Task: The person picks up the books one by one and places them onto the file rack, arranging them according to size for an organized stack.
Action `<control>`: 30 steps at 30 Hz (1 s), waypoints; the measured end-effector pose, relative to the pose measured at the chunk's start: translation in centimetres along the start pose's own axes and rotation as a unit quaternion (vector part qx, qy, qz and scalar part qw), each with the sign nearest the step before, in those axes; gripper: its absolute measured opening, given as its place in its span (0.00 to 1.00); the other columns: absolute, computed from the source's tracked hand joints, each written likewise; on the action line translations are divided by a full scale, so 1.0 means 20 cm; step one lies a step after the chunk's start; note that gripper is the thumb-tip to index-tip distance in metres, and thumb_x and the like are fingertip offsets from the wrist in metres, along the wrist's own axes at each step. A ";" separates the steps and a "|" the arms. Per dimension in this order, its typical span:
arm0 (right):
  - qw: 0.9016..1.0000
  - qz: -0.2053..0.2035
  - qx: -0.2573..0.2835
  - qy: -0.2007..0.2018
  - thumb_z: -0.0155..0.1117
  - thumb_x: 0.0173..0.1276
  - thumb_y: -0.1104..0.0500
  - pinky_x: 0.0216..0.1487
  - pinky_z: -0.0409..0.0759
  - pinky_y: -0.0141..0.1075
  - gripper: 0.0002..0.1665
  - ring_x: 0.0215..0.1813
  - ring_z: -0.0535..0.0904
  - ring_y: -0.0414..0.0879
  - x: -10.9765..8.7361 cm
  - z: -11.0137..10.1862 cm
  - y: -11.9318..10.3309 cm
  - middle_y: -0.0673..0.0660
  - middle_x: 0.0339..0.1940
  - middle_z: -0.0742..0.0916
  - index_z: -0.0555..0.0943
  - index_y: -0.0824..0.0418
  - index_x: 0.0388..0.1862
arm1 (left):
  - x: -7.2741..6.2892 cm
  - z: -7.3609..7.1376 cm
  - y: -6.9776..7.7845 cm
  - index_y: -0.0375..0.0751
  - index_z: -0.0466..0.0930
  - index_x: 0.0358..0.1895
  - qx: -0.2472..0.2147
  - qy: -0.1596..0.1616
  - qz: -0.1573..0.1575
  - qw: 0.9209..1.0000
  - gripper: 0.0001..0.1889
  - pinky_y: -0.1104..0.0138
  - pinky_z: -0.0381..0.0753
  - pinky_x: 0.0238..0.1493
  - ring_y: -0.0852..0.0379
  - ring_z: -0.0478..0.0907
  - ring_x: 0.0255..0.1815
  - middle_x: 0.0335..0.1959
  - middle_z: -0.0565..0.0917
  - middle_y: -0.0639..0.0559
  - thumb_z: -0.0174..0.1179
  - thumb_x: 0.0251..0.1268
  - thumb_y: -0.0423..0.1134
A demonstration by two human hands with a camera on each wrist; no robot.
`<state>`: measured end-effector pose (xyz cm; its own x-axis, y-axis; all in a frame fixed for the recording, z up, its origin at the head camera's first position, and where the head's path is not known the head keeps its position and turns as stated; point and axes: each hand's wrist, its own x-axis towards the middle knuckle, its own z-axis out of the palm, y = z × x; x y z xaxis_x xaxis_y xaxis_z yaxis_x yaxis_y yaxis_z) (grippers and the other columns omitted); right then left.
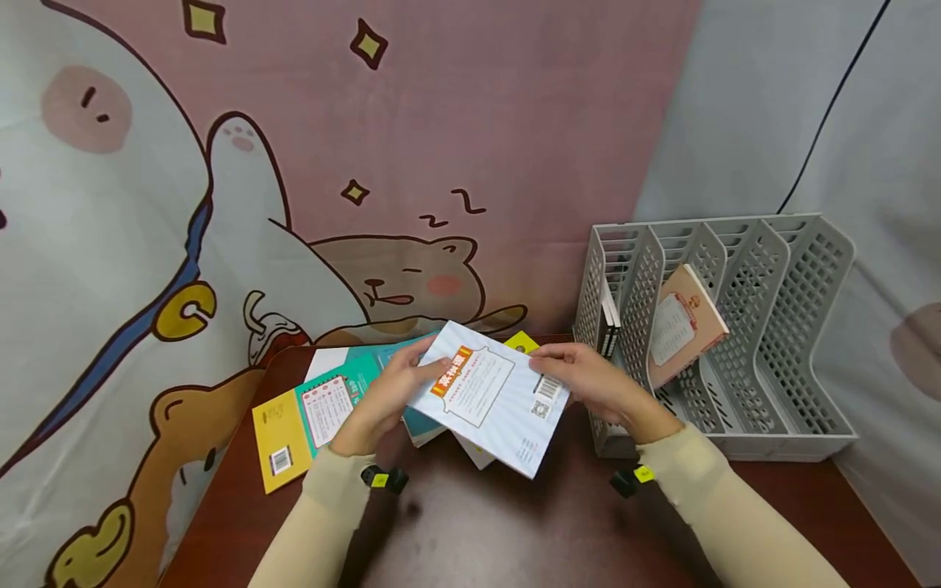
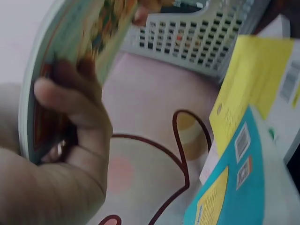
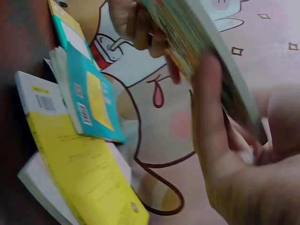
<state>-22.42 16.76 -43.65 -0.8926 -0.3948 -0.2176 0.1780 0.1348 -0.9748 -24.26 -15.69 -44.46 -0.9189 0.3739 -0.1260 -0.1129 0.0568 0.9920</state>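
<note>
A pale blue book [image 1: 491,400] with an orange label, a text panel and a barcode is held up between both hands, tilted above the table. My left hand [image 1: 390,392] grips its left edge, thumb on the pale cover and fingers underneath. At the upper right edge, my right hand [image 1: 599,382] pinches the book beside the barcode. From below, the left wrist view shows the book's colourful other cover [image 2: 105,28] with fingers against it. Behind and under the held book lie a yellow book [image 3: 89,159] and a teal book [image 3: 91,93], partly hidden in the head view.
A teal and yellow book [image 1: 283,437] lies at the table's left. On the right stands a grey slotted file rack [image 1: 801,327]; a brown-pink book [image 1: 684,327] leans in one slot, and thin books [image 1: 609,318] stand in the leftmost slot. A cartoon-printed curtain [image 1: 515,163] hangs behind.
</note>
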 end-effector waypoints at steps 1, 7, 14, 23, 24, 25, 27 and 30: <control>1.000 0.006 -0.001 -0.029 0.59 0.88 0.53 0.39 0.93 0.42 0.27 0.40 0.93 0.49 0.01 0.01 0.01 0.56 0.47 0.93 0.78 0.68 0.75 | 0.01 -0.01 0.00 0.49 0.70 0.83 0.006 -0.018 0.002 1.000 0.30 0.63 0.92 0.36 0.54 0.93 0.35 0.45 0.92 0.49 0.63 0.83 0.39; 0.990 0.015 0.010 -0.142 0.56 0.90 0.51 0.42 0.94 0.46 0.31 0.42 0.95 0.52 0.02 0.08 0.06 0.60 0.49 0.95 0.70 0.68 0.80 | 0.07 -0.04 0.00 0.55 0.70 0.84 0.037 -0.072 -0.015 0.997 0.34 0.61 0.92 0.41 0.52 0.93 0.38 0.50 0.92 0.46 0.69 0.79 0.41; 0.996 -0.012 0.034 -0.084 0.50 0.92 0.52 0.40 0.94 0.45 0.30 0.41 0.95 0.51 0.00 0.13 0.09 0.58 0.47 0.94 0.67 0.67 0.82 | 0.13 -0.07 -0.01 0.52 0.84 0.73 0.042 0.026 -0.028 0.998 0.26 0.62 0.92 0.43 0.51 0.94 0.39 0.50 0.94 0.44 0.71 0.78 0.52; 0.998 -0.035 0.052 0.000 0.50 0.92 0.53 0.39 0.93 0.42 0.28 0.38 0.94 0.48 0.02 0.20 0.13 0.55 0.42 0.95 0.69 0.68 0.80 | 0.16 0.06 -0.03 0.48 0.70 0.79 -0.019 0.142 -0.021 0.989 0.36 0.62 0.90 0.38 0.54 0.91 0.34 0.45 0.91 0.45 0.70 0.77 0.57; 0.998 -0.042 0.057 0.004 0.50 0.92 0.53 0.39 0.93 0.41 0.28 0.38 0.94 0.48 0.02 0.21 0.13 0.55 0.42 0.94 0.68 0.68 0.80 | 0.16 0.08 -0.03 0.46 0.69 0.78 -0.029 0.150 -0.017 0.988 0.36 0.62 0.89 0.37 0.55 0.91 0.33 0.44 0.91 0.46 0.70 0.77 0.57; 0.997 -0.049 0.062 0.010 0.49 0.92 0.53 0.39 0.93 0.41 0.28 0.38 0.94 0.47 0.02 0.22 0.12 0.54 0.42 0.94 0.67 0.69 0.80 | 0.16 0.09 -0.03 0.46 0.68 0.78 -0.039 0.153 -0.013 0.987 0.35 0.63 0.89 0.37 0.56 0.91 0.33 0.43 0.91 0.47 0.69 0.78 0.57; 0.995 -0.061 0.075 0.028 0.48 0.93 0.53 0.40 0.92 0.40 0.28 0.39 0.94 0.46 0.03 0.23 0.12 0.54 0.43 0.94 0.66 0.68 0.81 | 0.15 0.13 -0.02 0.46 0.68 0.77 -0.047 0.152 -0.009 0.987 0.33 0.63 0.89 0.37 0.56 0.92 0.33 0.42 0.92 0.48 0.67 0.80 0.57; 0.990 -0.080 0.092 0.066 0.46 0.93 0.53 0.41 0.92 0.39 0.28 0.41 0.93 0.45 0.04 0.25 0.10 0.55 0.46 0.93 0.65 0.66 0.82 | 0.13 0.20 0.00 0.48 0.67 0.77 -0.033 0.126 0.001 0.992 0.29 0.63 0.89 0.37 0.56 0.92 0.34 0.44 0.93 0.48 0.62 0.85 0.56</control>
<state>-20.72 12.06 -46.14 -0.9596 -0.2740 -0.0637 0.0924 -0.0930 -0.9914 -25.13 -11.08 -44.72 -0.9834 0.1307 -0.1256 -0.1276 -0.0070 0.9918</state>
